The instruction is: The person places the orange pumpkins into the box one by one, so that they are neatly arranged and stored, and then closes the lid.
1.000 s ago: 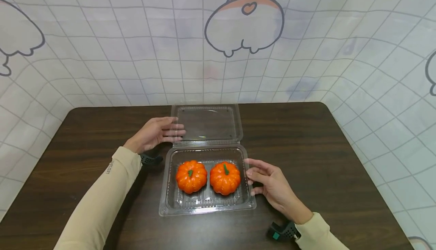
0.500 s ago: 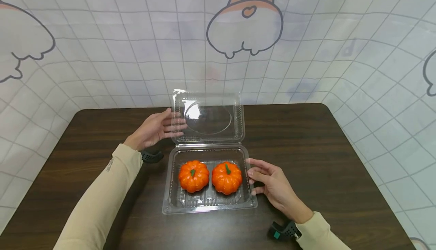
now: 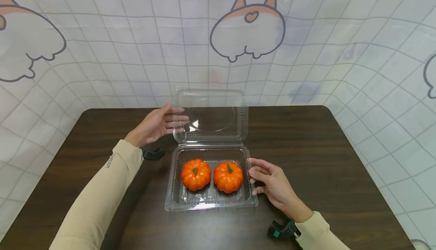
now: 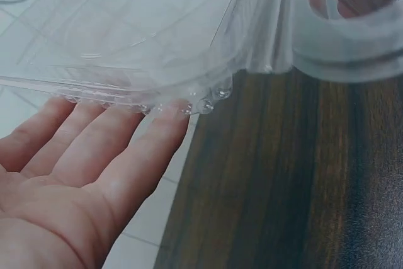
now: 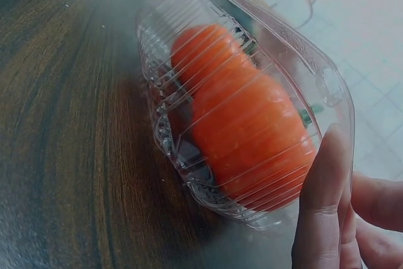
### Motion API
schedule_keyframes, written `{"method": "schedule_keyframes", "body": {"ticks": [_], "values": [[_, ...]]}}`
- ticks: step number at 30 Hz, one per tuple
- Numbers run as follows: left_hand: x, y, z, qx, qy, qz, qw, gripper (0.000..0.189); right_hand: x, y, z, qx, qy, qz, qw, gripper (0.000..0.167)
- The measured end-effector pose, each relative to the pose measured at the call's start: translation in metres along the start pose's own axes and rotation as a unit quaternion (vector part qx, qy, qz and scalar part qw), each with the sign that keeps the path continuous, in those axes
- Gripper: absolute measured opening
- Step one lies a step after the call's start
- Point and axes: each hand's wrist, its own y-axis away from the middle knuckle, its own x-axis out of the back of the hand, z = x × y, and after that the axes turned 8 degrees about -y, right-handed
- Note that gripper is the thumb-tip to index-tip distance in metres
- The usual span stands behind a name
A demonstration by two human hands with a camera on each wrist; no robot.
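Note:
A clear plastic clamshell container point(image 3: 170, 189) sits on the table, its hinged lid point(image 3: 218, 119) raised and leaning backward. Two orange toy pumpkins with green stems lie side by side in the base, a left pumpkin point(image 3: 195, 175) and a right pumpkin point(image 3: 228, 177). Behind the lid's left side, my left hand point(image 3: 154, 126) touches it with extended fingers; the left wrist view shows the fingertips point(image 4: 173, 110) against the lid's edge. My right hand point(image 3: 272, 185) pinches the right rim of the base, with one finger point(image 5: 321, 200) under the rim in the right wrist view.
The dark wooden table point(image 3: 323, 159) extends on both sides of the container. Behind it hangs a white gridded backdrop point(image 3: 143, 53) with cartoon animal drawings, close to the raised lid.
The lid has swung up from lying nearly flat at the back, with my left hand rising alongside it. My right hand keeps its place on the rim; the pumpkins stay in the base.

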Motion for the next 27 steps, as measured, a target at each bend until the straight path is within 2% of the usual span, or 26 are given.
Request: {"method": "schedule_keyframes", "body": {"ticks": [5, 9, 18, 27], "values": [[-0.004, 0.005, 0.007, -0.004, -0.01, 0.005, 0.9999, 0.083, 0.002, 0.0, 0.0, 0.005, 0.005, -0.01, 0.9999, 0.054], [-0.007, 0.01, 0.011, -0.015, -0.038, -0.005, 0.9992, 0.087, 0.003, 0.001, 0.0, 0.005, 0.01, -0.008, 0.9999, 0.053], [-0.015, 0.022, 0.021, -0.017, -0.078, -0.005, 0.9968, 0.088, 0.005, 0.002, 0.001, 0.002, 0.016, -0.002, 0.9999, 0.051], [-0.023, 0.04, 0.032, -0.02, -0.135, -0.007, 0.9906, 0.087, 0.006, 0.002, 0.002, 0.006, 0.018, -0.011, 0.9998, 0.051]]}}
